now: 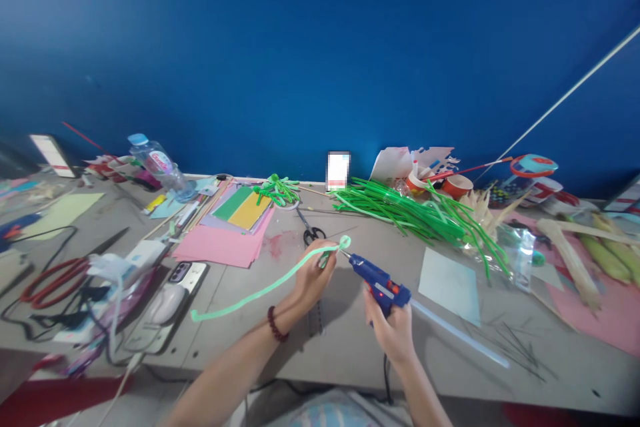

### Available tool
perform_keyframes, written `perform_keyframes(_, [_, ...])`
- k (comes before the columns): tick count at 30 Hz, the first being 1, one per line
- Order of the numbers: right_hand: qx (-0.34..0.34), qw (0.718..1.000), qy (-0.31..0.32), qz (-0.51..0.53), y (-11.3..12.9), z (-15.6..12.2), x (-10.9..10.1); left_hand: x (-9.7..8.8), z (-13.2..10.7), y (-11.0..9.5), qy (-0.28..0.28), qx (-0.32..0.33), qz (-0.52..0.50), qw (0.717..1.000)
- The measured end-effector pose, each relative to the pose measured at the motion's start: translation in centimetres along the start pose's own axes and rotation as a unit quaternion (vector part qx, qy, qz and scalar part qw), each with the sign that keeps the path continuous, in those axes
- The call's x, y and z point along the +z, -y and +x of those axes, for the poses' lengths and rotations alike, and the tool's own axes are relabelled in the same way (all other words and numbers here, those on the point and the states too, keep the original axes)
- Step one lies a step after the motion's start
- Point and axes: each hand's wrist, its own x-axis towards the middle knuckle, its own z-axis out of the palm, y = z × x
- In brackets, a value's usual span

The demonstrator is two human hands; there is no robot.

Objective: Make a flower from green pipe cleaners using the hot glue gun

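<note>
A light green pipe cleaner [265, 288] is pinched in my left hand [314, 273]; one end curls into a small loop [345, 241], and the long tail runs down to the left. My right hand [390, 323] grips a blue hot glue gun [373, 273] by its handle. Its metal nozzle points up and left, close beside the loop; whether they touch I cannot tell. A clear glue stick [460, 335] sticks out of the gun's back. Behind my left hand lie black-handled scissors [313, 233]. A ruler [316, 320] lies partly under my left wrist.
Green pipe cleaners [410, 210] are heaped at the back right, near a pale paper square [449, 283]. Pink paper [220, 243] and a smaller green bundle [277, 190] lie back left. A phone [187, 280], red-handled scissors [55, 283] and a bottle [160, 163] stand or lie left. The gun's cord [387, 380] hangs over the front edge.
</note>
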Motion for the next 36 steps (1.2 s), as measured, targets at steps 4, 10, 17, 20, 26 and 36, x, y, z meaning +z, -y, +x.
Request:
perform_keyframes(4, [0.028,0.999,-0.007,0.044,0.0,-0.1,0.0,0.0,0.1,0.4,-0.004,0.014,0.0,1.0])
perform_keyframes(10, [0.04,0.99,0.011,0.135,0.7,0.3,-0.6,0.1,0.1,0.2,-0.002,-0.012,0.004,1.0])
perform_keyframes(17, [0.091,0.967,0.051,0.233,0.9,0.7,-1.0,0.2,-0.2,0.8,-0.002,0.005,0.006,1.0])
perform_keyframes(20, [0.119,0.953,0.063,0.272,1.1,1.1,-0.9,0.2,-0.1,0.5,-0.009,-0.011,-0.005,1.0])
perform_keyframes(26, [0.139,0.952,0.056,0.267,0.9,1.3,-0.6,0.0,0.2,-0.2,0.005,-0.025,-0.005,1.0])
perform_keyframes(36, [0.11,0.978,0.031,0.174,0.4,1.0,0.0,0.1,0.1,0.0,-0.002,0.002,0.014,1.0])
